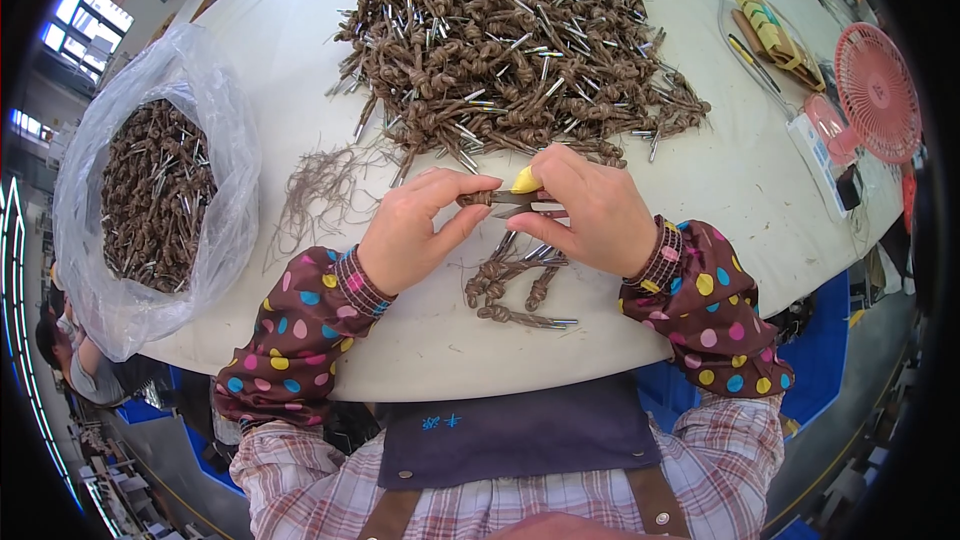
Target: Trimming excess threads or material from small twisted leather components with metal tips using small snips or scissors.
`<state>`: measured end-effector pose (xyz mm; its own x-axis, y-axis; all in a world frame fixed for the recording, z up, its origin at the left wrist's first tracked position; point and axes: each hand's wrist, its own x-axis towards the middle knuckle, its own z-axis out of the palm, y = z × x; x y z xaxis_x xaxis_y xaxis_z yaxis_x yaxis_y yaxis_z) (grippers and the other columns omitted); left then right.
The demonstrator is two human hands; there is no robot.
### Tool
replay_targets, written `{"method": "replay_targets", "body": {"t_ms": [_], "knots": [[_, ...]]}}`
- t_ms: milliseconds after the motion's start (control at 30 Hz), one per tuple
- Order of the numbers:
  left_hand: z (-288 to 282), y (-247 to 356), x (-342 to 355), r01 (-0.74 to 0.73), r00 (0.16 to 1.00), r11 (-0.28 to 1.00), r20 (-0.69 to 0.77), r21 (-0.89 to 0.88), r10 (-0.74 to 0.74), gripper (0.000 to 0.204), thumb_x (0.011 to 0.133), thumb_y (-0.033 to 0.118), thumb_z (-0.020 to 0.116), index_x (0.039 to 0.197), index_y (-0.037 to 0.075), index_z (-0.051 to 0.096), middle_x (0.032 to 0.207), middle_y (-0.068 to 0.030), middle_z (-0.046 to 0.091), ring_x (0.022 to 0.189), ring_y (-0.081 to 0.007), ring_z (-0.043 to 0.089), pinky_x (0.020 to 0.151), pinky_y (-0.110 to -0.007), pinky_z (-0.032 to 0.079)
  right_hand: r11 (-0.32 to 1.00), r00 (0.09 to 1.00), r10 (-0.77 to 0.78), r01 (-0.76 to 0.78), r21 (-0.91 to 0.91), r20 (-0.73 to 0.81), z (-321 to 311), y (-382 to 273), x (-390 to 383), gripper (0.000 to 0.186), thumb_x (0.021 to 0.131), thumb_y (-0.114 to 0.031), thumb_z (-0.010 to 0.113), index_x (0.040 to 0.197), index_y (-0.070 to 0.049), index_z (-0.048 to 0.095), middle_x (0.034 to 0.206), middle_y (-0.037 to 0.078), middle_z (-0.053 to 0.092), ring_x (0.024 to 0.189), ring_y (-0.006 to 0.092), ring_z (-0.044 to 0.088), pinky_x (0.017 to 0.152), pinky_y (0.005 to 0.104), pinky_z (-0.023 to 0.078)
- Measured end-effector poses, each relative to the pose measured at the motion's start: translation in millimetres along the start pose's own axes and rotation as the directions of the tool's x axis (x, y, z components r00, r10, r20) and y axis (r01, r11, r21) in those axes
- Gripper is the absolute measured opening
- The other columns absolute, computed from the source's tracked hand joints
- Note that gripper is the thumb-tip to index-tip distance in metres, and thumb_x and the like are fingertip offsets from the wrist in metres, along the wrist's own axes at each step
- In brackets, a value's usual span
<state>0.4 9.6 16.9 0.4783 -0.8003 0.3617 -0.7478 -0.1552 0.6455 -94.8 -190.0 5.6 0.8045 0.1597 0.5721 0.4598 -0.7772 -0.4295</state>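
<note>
My left hand pinches a brown knotted cord between thumb and fingertips. My right hand is closed on a small pair of thread snips, whose blades point at the knot. A yellow piece shows at my right index fingertip; I cannot tell whether it is a finger cover or part of the snips. Just below my hands lie several knotted cords with shiny metal tips, one of them closer to me.
A big heap of knotted cords covers the table's far middle. Loose thread trimmings lie left of my hands. A clear plastic bag at the left holds more cords. At the right are a pink fan, a power strip and a yellow-brown bundle.
</note>
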Motion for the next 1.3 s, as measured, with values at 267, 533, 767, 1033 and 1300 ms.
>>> {"method": "replay_targets", "body": {"t_ms": [267,533,767,1033,1300], "knots": [[-4,3,-1,0.049,0.997,0.999,0.056,0.018,-0.050,0.028,0.083,0.004,0.064,0.110,0.005,0.064,0.098,-0.0112,0.066,0.087,-0.0227,0.064,0.077,-0.029,0.049,0.984,1.000,-0.017,0.012,-0.178,-0.022,-4,0,1,0.026,0.081,-0.031,0.067,0.086,-0.010,0.053,0.081,0.003,0.052,0.062,0.0195,0.059,0.050,0.0313,0.046],[-1,2,0,0.017,1.000,1.000,0.020,0.005,-0.017,0.025,0.083,0.011,0.066,0.107,0.008,0.066,0.088,-0.0111,0.064,0.081,-0.0259,0.062,0.070,-0.033,0.050,0.964,0.998,-0.068,0.061,-0.257,-0.019,-1,0,1,0.022,0.081,-0.030,0.065,0.084,-0.013,0.052,0.079,0.000,0.051,0.059,0.0166,0.058,0.048,0.0287,0.045],[-4,5,0,0.052,0.996,0.999,0.068,0.013,-0.053,0.027,0.082,0.003,0.064,0.109,0.006,0.065,0.098,-0.0110,0.066,0.087,-0.0233,0.064,0.077,-0.030,0.049,0.949,0.991,-0.130,0.114,-0.293,-0.033,-3,-3,2,0.022,0.080,-0.029,0.066,0.084,-0.013,0.052,0.077,0.000,0.050,0.056,0.0156,0.055,0.047,0.0285,0.044],[0,1,-3,0.013,1.000,1.000,0.021,-0.014,-0.013,0.023,0.084,0.011,0.065,0.107,0.007,0.065,0.091,-0.0108,0.065,0.080,-0.0253,0.062,0.070,-0.032,0.050,0.981,0.996,-0.081,0.072,-0.181,-0.046,3,1,-2,0.022,0.081,-0.027,0.068,0.086,-0.011,0.054,0.077,0.002,0.053,0.057,0.0179,0.057,0.049,0.0283,0.045],[-3,1,-1,0.079,0.996,0.993,0.039,-0.084,-0.076,0.026,0.085,0.010,0.064,0.110,0.008,0.065,0.092,-0.0121,0.064,0.083,-0.0262,0.062,0.073,-0.031,0.049,0.753,0.874,0.466,-0.475,0.455,0.139,-9,-6,6,0.029,0.083,-0.024,0.071,0.099,-0.004,0.058,0.081,0.004,0.061,0.064,0.0111,0.059,0.059,0.0276,0.048]]}}
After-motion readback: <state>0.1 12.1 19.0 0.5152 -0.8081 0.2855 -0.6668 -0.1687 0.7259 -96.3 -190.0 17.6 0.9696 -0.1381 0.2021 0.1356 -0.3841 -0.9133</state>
